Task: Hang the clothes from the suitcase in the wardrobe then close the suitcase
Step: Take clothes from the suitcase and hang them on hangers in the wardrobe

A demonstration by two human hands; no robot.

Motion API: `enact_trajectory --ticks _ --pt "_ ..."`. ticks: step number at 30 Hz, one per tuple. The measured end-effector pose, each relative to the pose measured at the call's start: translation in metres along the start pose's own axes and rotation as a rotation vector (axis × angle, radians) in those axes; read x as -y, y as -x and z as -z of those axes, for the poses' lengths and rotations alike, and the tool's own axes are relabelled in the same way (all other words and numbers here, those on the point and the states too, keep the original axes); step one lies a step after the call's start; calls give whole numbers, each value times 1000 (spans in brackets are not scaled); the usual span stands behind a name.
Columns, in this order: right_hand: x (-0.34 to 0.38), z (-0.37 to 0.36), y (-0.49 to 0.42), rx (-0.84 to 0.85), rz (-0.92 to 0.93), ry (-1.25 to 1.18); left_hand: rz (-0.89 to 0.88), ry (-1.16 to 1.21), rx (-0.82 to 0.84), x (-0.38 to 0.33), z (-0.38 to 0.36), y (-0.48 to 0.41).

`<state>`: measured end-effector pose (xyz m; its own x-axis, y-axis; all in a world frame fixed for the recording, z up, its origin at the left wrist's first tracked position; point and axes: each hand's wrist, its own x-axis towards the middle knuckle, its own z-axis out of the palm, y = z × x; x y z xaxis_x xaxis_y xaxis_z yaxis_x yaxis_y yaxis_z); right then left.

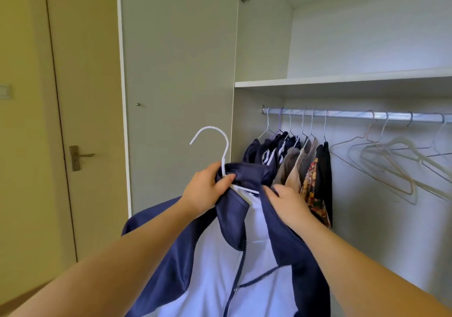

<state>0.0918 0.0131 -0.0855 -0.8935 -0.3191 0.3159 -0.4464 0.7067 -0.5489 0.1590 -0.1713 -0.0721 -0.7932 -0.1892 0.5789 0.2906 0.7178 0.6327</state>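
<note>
So the person is standing right at the open wardrobe (264, 47) with the jacket (215, 263) held up in front of them, just left of and nearer than the rail (342, 115). It's a navy and white zip-up, already on a white hanger (225, 154), zip partly open down the front. The hook sticks up above the collar, pointing left, and it's not on the rail yet.

Left hand (205, 189) has its fingers curled round the neck of the hanger with a bunch of navy collar caught in the same grip, thumb pressed across the fabric. Right hand (286, 204) is just beside it on the right, pinching the navy front edge of the jacket near the collar. The fingertips are tucked into the cloth, so I can't see them properly.

Inside the wardrobe, the left end of the rail has a tight bunch of hung clothes (293, 165): navy stuff with white stripes, a couple of beige pieces, something with a busy print and a black one. Further right on the rail there are several bare hangers (391, 165), tilted and overlapping. A white shelf (342, 81) runs above the rail.

The wardrobe door (178, 72) is swung open on the left, small knob on it. Further left is the room door (80, 96) with a metal lever handle (80, 156), and a light switch (5, 91) at the far left edge
</note>
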Motion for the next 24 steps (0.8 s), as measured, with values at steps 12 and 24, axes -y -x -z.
enact_trajectory --ticks 12,24 --pt "-3 -7 -5 -117 -55 -101 -56 -460 294 -10 -4 -11" --pt "-20 11 -6 -181 -233 -207 271 255 241 -29 -28 -19"
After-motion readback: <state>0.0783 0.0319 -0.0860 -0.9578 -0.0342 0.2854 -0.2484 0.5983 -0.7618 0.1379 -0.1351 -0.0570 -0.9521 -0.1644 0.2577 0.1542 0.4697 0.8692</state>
